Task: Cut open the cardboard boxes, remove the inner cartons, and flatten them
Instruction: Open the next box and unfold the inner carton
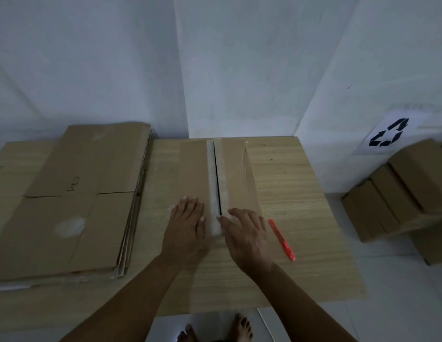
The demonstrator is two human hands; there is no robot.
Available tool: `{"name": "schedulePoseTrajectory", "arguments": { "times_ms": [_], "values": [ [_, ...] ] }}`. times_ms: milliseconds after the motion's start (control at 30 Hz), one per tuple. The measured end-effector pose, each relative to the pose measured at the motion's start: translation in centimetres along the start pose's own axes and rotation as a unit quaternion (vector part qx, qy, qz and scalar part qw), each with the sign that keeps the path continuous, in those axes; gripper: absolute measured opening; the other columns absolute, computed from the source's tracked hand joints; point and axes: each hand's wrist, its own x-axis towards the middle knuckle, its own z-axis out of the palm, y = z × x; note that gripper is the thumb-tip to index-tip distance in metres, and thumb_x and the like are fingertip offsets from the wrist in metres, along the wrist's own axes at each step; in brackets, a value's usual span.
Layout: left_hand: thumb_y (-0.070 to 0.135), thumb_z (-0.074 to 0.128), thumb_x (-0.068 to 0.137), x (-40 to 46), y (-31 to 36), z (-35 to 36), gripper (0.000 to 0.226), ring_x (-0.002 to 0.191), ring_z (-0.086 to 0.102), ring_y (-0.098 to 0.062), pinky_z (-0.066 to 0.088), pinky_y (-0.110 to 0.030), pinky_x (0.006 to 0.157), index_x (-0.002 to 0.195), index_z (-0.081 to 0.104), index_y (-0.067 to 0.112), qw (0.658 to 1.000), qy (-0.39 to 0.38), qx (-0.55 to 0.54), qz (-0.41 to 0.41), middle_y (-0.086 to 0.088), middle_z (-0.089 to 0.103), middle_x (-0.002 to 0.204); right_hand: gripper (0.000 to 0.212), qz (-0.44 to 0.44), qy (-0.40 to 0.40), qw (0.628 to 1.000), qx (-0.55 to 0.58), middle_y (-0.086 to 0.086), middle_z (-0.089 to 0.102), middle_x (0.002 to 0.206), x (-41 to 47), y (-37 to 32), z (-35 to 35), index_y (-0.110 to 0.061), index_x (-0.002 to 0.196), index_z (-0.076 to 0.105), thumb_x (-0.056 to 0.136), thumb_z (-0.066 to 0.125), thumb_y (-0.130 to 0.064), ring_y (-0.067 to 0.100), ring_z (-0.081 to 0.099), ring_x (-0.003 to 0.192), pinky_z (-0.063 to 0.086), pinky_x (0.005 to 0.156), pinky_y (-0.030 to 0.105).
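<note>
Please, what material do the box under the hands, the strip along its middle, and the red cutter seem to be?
Box: brown cardboard, matte. Strip: probably clear plastic tape, whitish and glossy, slit along the seam. Red cutter: likely plastic, smooth bright casing.

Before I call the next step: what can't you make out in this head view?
- Inside of the taped box: only a dark slit shows; flaps hide it.
- Cutter blade: too small to tell if extended.
- Right hand fingers at the seam: blurred.
- Flattened stack: left edge cut off by frame.

Matt cardboard box, wood-grain table
</note>
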Motion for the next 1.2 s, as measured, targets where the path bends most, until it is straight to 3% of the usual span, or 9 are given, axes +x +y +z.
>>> {"name": "schedulePoseTrajectory", "arguments": {
  "times_ms": [133, 200, 367, 500, 633, 767, 900, 1033, 1200],
  "values": [
    [0.037, 0.029, 0.102, 0.0, -0.2, -0.2, 0.054, 0.147, 0.031, -0.027, 0.008, -0.037, 0.122, 0.140, 0.055, 0.009, 1.000, 0.012, 0.001, 0.001, -0.008, 0.046, 0.152, 0.046, 0.062, 0.038, 0.996, -0.052, 0.013, 0.060, 0.128, 0.4, 1.6, -2.2, -0.019, 0.124, 0.066, 0.082, 0.067, 0.000, 0.031, 0.056, 0.113, 0.051, 0.087, 0.045],
    [0.037, 0.027, 0.102, 0.1, 0.0, -0.1, 0.056, 0.148, 0.030, -0.027, 0.014, -0.042, 0.122, 0.141, 0.054, 0.009, 1.000, 0.007, 0.008, 0.000, -0.008, 0.045, 0.153, 0.043, 0.014, 0.017, 0.998, -0.054, 0.013, 0.058, 0.132, 0.3, 1.8, -3.3, -0.022, 0.126, 0.065, 0.086, 0.064, -0.007, 0.031, 0.054, 0.116, 0.049, 0.090, 0.044],
    [0.037, 0.027, 0.101, 0.2, 0.0, 0.0, 0.056, 0.146, 0.033, -0.029, 0.022, -0.048, 0.119, 0.139, 0.057, 0.008, 1.000, -0.004, 0.008, 0.001, -0.010, 0.049, 0.150, 0.039, -0.126, -0.180, 0.970, -0.106, 0.001, 0.049, 0.146, 0.1, 0.5, -1.8, -0.028, 0.133, 0.055, 0.097, 0.044, -0.036, 0.025, 0.044, 0.129, 0.044, 0.098, 0.046],
    [0.036, 0.031, 0.101, 0.2, -0.3, -0.1, 0.054, 0.142, 0.038, -0.032, 0.017, -0.042, 0.118, 0.135, 0.060, 0.006, 1.000, -0.001, -0.002, 0.018, -0.012, 0.053, 0.145, 0.040, -0.138, -0.157, 0.965, -0.160, -0.003, 0.054, 0.141, -0.1, 0.8, -1.0, -0.023, 0.131, 0.060, 0.101, 0.037, -0.036, 0.026, 0.046, 0.130, 0.033, 0.102, 0.052],
    [0.038, 0.025, 0.103, 0.0, -0.3, -0.3, 0.057, 0.149, 0.026, -0.027, 0.013, -0.041, 0.123, 0.143, 0.053, 0.009, 1.000, -0.005, -0.002, 0.020, -0.009, 0.044, 0.154, 0.038, -0.060, -0.026, 0.982, -0.178, 0.001, 0.055, 0.140, 0.4, 0.7, -3.6, -0.019, 0.133, 0.059, 0.098, 0.047, -0.029, 0.027, 0.048, 0.128, 0.033, 0.103, 0.052],
    [0.042, 0.017, 0.102, -0.1, -0.3, -0.4, 0.063, 0.151, 0.019, -0.024, 0.009, -0.042, 0.123, 0.146, 0.048, 0.011, 1.000, -0.017, 0.012, 0.013, -0.007, 0.038, 0.157, 0.053, 0.133, 0.013, 0.971, -0.196, 0.006, 0.054, 0.139, 0.1, 3.1, -5.4, -0.019, 0.137, 0.057, 0.089, 0.057, -0.042, 0.030, 0.043, 0.130, 0.028, 0.103, 0.053],
    [0.057, 0.018, 0.096, 0.5, 1.7, -1.4, 0.072, 0.150, 0.024, -0.028, 0.014, -0.052, 0.121, 0.141, 0.053, 0.014, 0.999, -0.017, 0.033, -0.029, -0.007, 0.043, 0.155, 0.072, 0.273, -0.117, 0.933, -0.202, 0.011, 0.042, 0.151, -1.4, 4.6, -5.4, -0.022, 0.150, 0.035, 0.092, 0.033, -0.065, 0.032, 0.032, 0.140, 0.020, 0.111, 0.054],
    [0.088, 0.018, 0.075, 1.7, 4.3, -2.0, 0.103, 0.153, 0.007, -0.031, 0.003, -0.056, 0.120, 0.152, 0.032, 0.021, 0.992, -0.086, 0.024, -0.088, -0.004, 0.026, 0.163, 0.100, 0.315, -0.276, 0.908, 0.004, 0.009, 0.009, 0.166, -2.8, 3.6, -3.1, -0.024, 0.159, 0.000, 0.082, 0.016, -0.086, 0.029, 0.012, 0.152, 0.019, 0.120, 0.049],
    [0.079, 0.050, 0.073, 1.9, 4.6, -2.2, 0.098, 0.152, 0.009, -0.030, 0.007, -0.062, 0.118, 0.150, 0.034, 0.022, 0.991, -0.093, 0.017, -0.092, -0.001, 0.029, 0.159, 0.106, 0.326, -0.243, 0.913, -0.024, 0.012, 0.022, 0.160, -2.4, 3.3, -2.3, -0.021, 0.157, 0.008, 0.077, 0.010, -0.090, 0.032, 0.026, 0.145, 0.036, 0.114, 0.049]
  ]
}}
